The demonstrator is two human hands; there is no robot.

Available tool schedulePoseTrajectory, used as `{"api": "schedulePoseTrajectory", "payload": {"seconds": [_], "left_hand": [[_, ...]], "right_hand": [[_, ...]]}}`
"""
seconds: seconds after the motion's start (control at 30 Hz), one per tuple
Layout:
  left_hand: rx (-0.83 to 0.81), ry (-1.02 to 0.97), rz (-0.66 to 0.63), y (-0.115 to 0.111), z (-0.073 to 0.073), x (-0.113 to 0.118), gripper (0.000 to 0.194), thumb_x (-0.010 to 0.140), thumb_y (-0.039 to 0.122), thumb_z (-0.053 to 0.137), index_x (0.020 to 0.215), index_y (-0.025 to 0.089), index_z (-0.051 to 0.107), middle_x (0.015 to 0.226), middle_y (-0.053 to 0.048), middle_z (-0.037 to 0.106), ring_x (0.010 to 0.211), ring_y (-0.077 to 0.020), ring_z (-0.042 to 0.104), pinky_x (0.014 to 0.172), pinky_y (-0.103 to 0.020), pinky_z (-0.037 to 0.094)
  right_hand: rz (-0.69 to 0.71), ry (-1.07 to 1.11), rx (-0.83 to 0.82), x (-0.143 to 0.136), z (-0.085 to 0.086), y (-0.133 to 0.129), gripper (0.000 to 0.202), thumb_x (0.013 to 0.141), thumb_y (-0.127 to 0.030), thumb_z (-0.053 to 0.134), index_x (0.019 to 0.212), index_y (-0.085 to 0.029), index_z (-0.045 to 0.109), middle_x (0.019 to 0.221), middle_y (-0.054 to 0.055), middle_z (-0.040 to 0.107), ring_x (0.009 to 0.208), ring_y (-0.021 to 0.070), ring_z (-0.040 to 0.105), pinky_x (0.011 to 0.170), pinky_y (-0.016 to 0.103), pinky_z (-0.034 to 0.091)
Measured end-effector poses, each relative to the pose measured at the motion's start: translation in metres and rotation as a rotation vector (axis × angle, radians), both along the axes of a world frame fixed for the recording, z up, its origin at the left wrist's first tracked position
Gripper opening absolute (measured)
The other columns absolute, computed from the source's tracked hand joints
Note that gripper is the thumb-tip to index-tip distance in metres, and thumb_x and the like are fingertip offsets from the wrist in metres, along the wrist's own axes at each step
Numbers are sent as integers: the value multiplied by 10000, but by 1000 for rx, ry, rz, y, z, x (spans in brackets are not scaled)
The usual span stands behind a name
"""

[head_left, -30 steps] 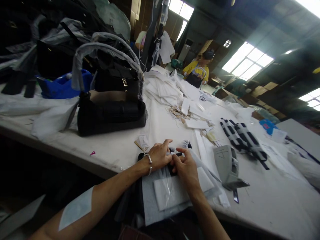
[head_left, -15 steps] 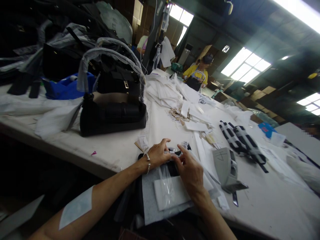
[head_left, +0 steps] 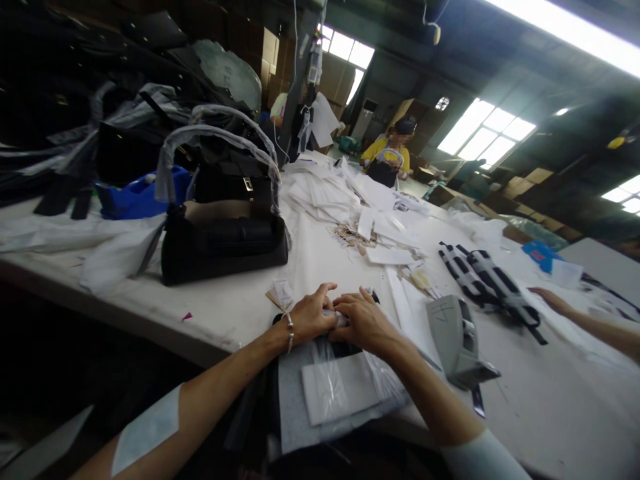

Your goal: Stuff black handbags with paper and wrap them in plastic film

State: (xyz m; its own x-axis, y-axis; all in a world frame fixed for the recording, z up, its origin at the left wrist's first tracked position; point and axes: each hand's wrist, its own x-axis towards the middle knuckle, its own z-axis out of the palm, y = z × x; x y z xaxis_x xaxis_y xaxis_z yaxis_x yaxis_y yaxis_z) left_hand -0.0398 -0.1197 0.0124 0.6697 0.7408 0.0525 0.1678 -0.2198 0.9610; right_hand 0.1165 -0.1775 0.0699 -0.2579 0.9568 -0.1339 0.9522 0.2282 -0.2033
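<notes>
At the table's near edge, a dark bag [head_left: 274,373] lies with a grey sheet [head_left: 295,400] and a white pad under clear plastic [head_left: 343,390] on it. My left hand [head_left: 311,315], a bracelet at the wrist, has its fingers bent round something small and pale at the bag's top. From the right, my right hand [head_left: 364,321] meets it, fingers curled over the same spot. What they pinch is too small and covered to name.
A black handbag [head_left: 225,247] with wrapped handles stands at left. A tape dispenser [head_left: 453,340] and black-and-white wrapped straps [head_left: 487,283] lie right. Another person's hand [head_left: 553,301] reaches in. White sheets [head_left: 320,193] are piled behind; a person in yellow [head_left: 387,157] is farther back.
My right hand has moved in over the bag's top, closer against my left hand. Another person's arm has come into view at the right. The whole view has shifted slightly.
</notes>
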Motion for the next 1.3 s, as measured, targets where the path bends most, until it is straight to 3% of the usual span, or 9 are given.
{"api": "schedulePoseTrajectory", "payload": {"seconds": [0.17,0.37,0.5,0.6,0.73,0.87,0.97,1.13,1.3], "left_hand": [[-196,-140,2,8,-2,-3,655,739,230,608,1350,134,394,756,28,615,665,-125,577,636,-242,429],[-262,-154,-45,22,-2,-2,618,782,363,645,1305,100,446,727,7,627,618,-126,590,580,-234,424],[-178,-141,86,38,-5,-11,645,852,499,589,1344,112,431,1069,-114,684,974,-217,656,855,-331,495],[-133,-123,203,51,-12,-28,708,858,588,561,1369,121,413,1323,-168,581,1232,-262,554,1060,-379,404],[-136,-85,285,60,-28,-44,796,826,631,571,1374,83,393,1444,-237,458,1323,-288,485,1119,-412,363],[-143,-49,284,64,-40,-43,809,795,615,611,1356,67,411,1388,-260,510,1266,-298,548,1079,-430,424],[-102,-8,271,62,-39,-39,750,796,561,636,1344,88,439,1374,-242,533,1273,-305,545,1072,-437,435],[238,131,234,30,-22,-50,633,829,471,635,1364,167,483,1467,-151,471,1396,-314,395,1189,-504,251],[663,350,-127,-19,-17,-65,418,948,416,521,1344,285,545,1393,-44,577,1388,-282,416,1197,-572,193]], "right_hand": [[-27,42,64,7,2,7,664,669,-441,832,1266,-241,623,1409,141,550,1319,315,482,1146,612,182],[27,24,252,13,-3,5,399,718,-322,817,1084,-227,689,1316,106,630,1324,304,477,1173,577,163],[-150,225,439,26,15,-12,578,770,-339,744,1314,-241,573,1465,124,491,1347,309,451,1140,558,287],[-429,474,522,46,31,-56,324,816,-441,668,1087,-266,703,1184,81,687,1113,290,620,992,439,470],[-814,821,35,64,8,-139,420,718,-634,706,691,-214,713,662,62,689,664,227,657,655,320,531],[-1097,1200,-479,41,-51,-194,606,625,-731,737,856,-172,703,731,70,701,593,173,657,517,249,479],[-1143,1483,-507,5,-76,-198,726,605,-701,782,1059,-148,658,911,111,713,777,212,700,651,298,537],[-1043,1915,-503,-31,-64,-174,667,652,-580,828,1119,-151,620,1155,143,686,995,275,688,876,392,516],[-1062,2135,-506,-39,-55,-163,674,667,-575,819,1131,-124,630,1129,161,704,1082,302,653,948,412,491]]}}
